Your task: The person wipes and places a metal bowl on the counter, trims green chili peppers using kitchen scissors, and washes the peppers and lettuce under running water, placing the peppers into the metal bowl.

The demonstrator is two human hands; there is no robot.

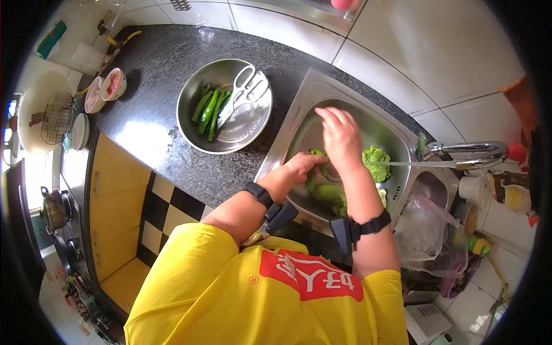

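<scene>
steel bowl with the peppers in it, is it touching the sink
Apart. The head view shows a strip of dark countertop between the rim of the steel bowl and the metal edge of the sink.

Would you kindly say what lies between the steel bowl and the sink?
Only bare dark countertop separates the steel bowl from the sink in the head view.
</scene>
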